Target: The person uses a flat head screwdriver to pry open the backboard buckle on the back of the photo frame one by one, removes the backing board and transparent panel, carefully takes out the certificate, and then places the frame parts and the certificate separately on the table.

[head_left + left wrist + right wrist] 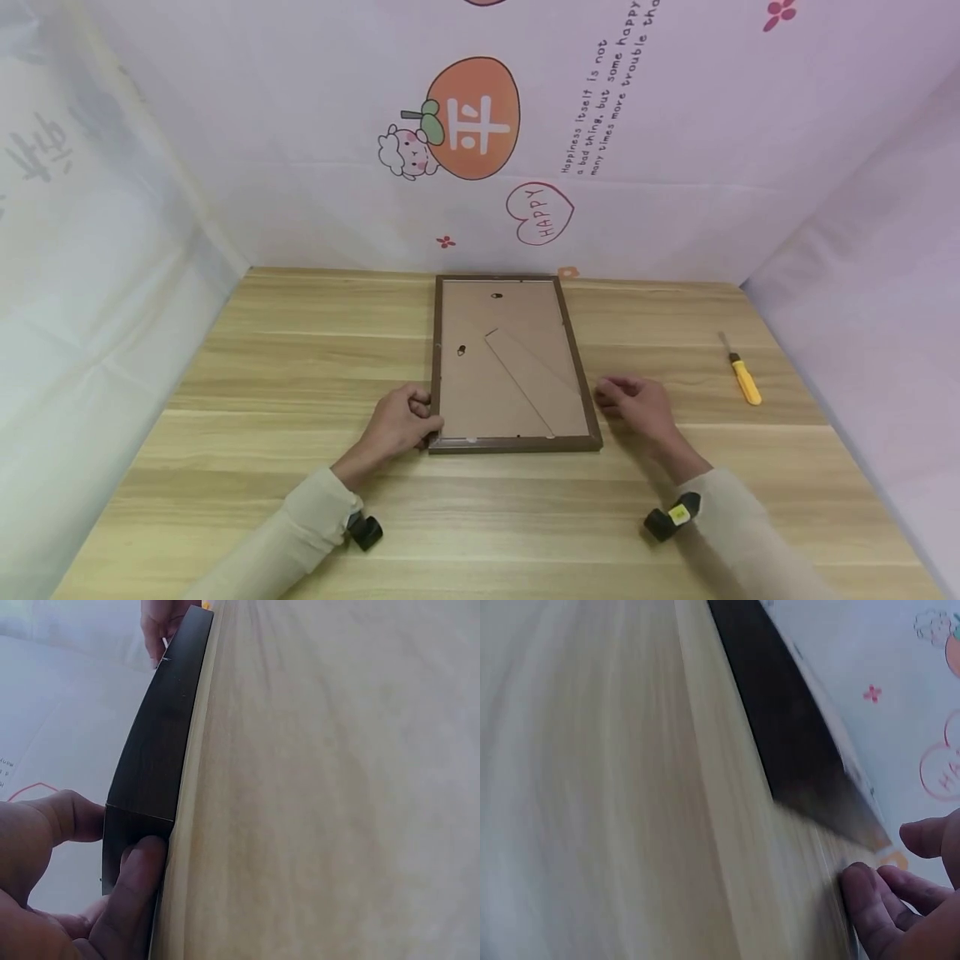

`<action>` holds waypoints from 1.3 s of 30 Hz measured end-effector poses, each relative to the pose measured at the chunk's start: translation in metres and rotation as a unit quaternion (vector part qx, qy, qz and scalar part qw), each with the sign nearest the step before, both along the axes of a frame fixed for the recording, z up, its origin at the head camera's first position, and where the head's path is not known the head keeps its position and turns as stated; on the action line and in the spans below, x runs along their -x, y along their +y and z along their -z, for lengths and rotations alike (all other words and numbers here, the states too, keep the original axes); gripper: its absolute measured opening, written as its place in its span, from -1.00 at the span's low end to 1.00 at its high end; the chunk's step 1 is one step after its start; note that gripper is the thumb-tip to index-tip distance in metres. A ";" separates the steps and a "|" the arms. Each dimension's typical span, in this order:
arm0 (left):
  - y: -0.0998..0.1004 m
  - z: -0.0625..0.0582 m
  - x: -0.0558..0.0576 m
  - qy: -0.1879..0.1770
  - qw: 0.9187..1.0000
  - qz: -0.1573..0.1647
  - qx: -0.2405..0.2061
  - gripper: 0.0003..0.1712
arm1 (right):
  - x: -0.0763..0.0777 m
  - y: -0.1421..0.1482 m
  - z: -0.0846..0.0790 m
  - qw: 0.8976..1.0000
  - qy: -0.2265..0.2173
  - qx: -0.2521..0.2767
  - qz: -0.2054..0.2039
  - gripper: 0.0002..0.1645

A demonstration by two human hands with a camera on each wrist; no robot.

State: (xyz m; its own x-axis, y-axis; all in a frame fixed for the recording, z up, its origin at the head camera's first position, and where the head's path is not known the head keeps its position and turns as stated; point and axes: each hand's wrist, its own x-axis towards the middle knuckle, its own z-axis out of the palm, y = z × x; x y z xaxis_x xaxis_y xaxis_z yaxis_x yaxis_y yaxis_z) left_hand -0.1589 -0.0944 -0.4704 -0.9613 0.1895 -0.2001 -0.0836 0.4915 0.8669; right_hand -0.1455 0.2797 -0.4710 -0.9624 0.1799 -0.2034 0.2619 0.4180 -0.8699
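Observation:
A picture frame (517,367) lies back side up on the wooden table, with a brown border and a tan backing board. The slanted outline of a stand flap (525,383) shows on the backing, along with two small dark hangers. My left hand (401,421) grips the frame's near left corner, thumb over the top edge and fingers against the side. In the left wrist view those fingers (135,877) press on the dark side of the border. Beside the right edge is my right hand (637,404), its fingers loosely bent. A gap separates it from the border in the right wrist view.
A screwdriver (745,379) with a yellow handle lies on the table (300,358) at the right. White sheeting printed with cartoons and lettering (337,217) rises behind the table, and more sheeting stands along both sides. The frame's far end is close to the back sheet.

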 end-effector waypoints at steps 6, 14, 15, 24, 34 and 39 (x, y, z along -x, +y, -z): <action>0.001 0.003 0.001 -0.002 1.000 -0.004 -0.006 -0.69 | -0.009 -0.024 0.002 1.000 0.003 -0.005 0.001 -0.42; 0.000 0.006 -0.003 -0.005 1.000 -0.010 -0.013 -0.66 | -0.018 -0.039 0.013 0.998 0.047 -0.036 0.038 -0.51; 0.000 0.005 -0.003 -0.005 1.000 -0.010 -0.016 -0.66 | -0.018 -0.039 0.014 0.997 0.053 -0.039 0.039 -0.52; -0.003 0.003 -0.003 -0.062 0.996 -0.010 -0.069 -0.62 | -0.015 -0.033 0.018 0.996 0.070 -0.040 0.023 -0.55; -0.025 0.001 0.026 -0.061 0.989 -0.061 -0.117 -0.51 | -0.010 -0.022 0.022 0.994 0.101 -0.042 -0.014 -0.57; -0.037 0.000 0.039 -0.071 0.976 -0.110 -0.176 -0.47 | -0.008 -0.014 0.021 0.991 0.110 -0.047 -0.056 -0.57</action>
